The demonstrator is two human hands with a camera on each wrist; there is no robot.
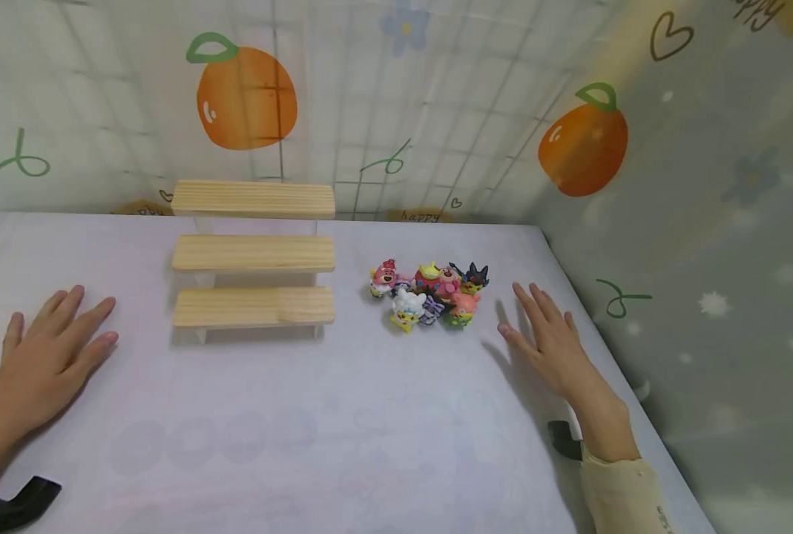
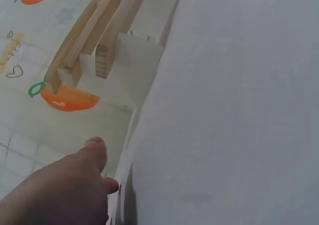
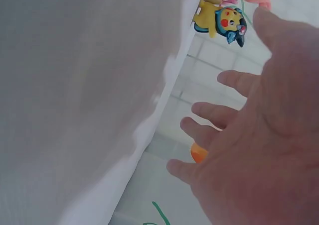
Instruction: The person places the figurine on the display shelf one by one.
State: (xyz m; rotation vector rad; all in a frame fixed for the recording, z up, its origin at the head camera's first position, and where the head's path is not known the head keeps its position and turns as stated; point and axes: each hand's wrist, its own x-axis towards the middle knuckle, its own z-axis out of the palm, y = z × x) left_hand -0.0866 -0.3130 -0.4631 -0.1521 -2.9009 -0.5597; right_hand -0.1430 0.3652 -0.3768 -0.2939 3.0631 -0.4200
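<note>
Partly, the small figurines (image 1: pixel 429 294) hide one another, so their count is hard to make out; the right-wrist view crops them at its top edge, and the left-wrist view cuts off the wooden shelf (image 1: pixel 254 254). They sit bunched on the white surface (image 1: pixel 289 415), between that three-tiered shelf and the right hand (image 1: pixel 553 345), coloured pink, yellow, white, red and black, one with pointed dark ears. Each grip is released: left hand (image 1: pixel 52 356) splayed left of the shelf, right hand's fingers extended near the figurines.
</note>
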